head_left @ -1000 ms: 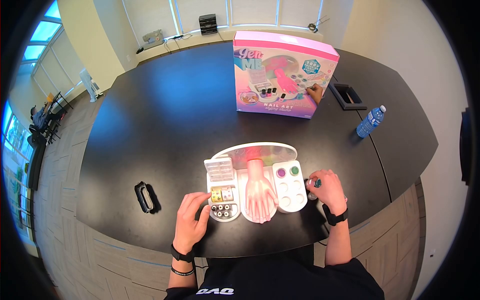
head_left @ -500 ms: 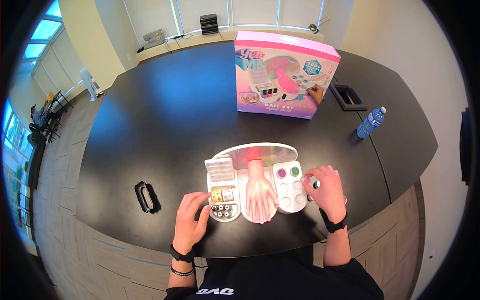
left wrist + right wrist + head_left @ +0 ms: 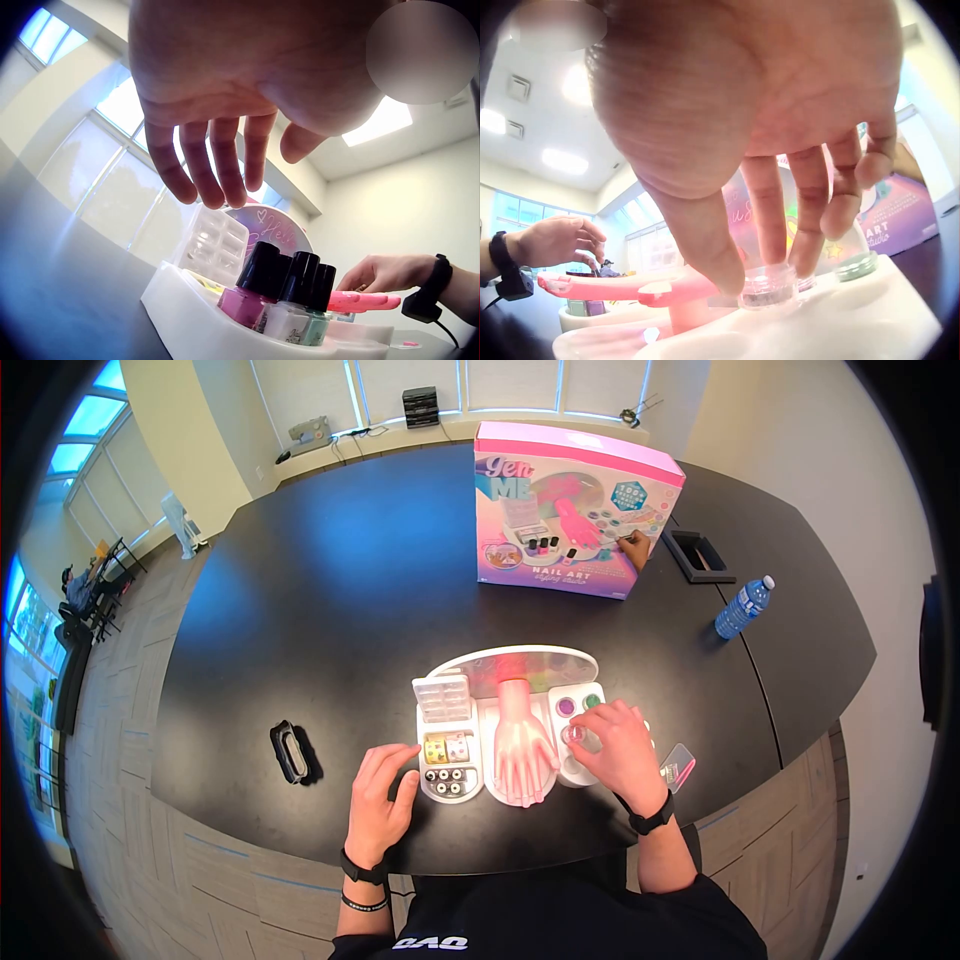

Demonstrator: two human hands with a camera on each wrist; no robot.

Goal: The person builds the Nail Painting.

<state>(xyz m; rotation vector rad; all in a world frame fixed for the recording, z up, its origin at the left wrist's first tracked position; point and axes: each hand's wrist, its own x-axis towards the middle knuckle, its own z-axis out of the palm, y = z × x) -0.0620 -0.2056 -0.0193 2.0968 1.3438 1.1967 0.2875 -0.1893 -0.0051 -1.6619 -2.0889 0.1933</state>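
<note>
My right hand (image 3: 621, 750) pinches a small clear round jar (image 3: 769, 286) between thumb and fingers, at the white right tray (image 3: 900, 300) of the nail set. Purple (image 3: 566, 707) and green (image 3: 592, 701) pots sit in that tray's back wells. The pink model hand (image 3: 523, 750) lies in the middle, palm down. My left hand (image 3: 383, 800) rests with relaxed fingers beside the left tray, fingertips near the yellow patterned roll (image 3: 435, 749). Several black-capped polish bottles (image 3: 292, 289) stand in that tray, under my left palm in the left wrist view.
A pink box (image 3: 575, 510) stands at the back. A water bottle (image 3: 744, 608) and a dark open holder (image 3: 698, 556) are at the right. A black oval object (image 3: 291, 752) lies left. A clear package (image 3: 677, 767) lies beyond my right wrist.
My right hand has moved left from beside the right tray to over its wells, carrying the clear jar. The clear package has come into fuller view. My left hand has hardly moved.
</note>
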